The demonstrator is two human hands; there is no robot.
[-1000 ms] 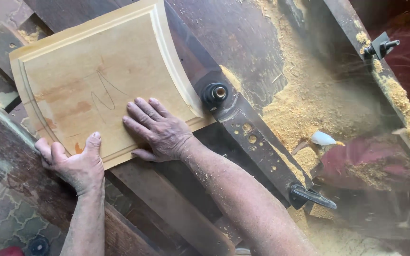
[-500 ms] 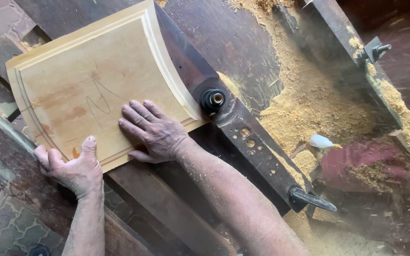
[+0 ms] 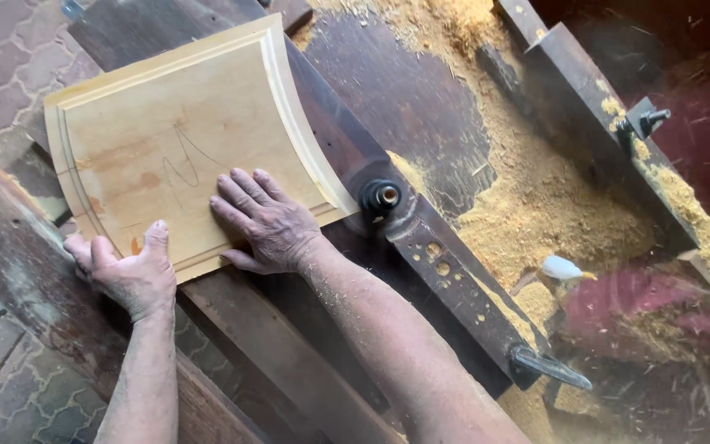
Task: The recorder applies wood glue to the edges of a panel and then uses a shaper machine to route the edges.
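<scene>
One wooden panel (image 3: 182, 148) lies flat on the dark machine surface (image 3: 404, 99), its curved right edge against the single spindle cutter (image 3: 381, 196). That edge already carries a moulded profile along its visible length, and the far and left edges show a routed groove; the near edge under the hands cannot be judged. In my judgement the shaping is well advanced, the near right corner being at the cutter. The left hand (image 3: 129, 275) grips the panel's near left corner, thumb on top. The right hand (image 3: 269, 226) presses flat, fingers spread, grasping nothing. One sawdust heap (image 3: 536, 189) lies right. One clamp handle (image 3: 548, 367) sits near right.
</scene>
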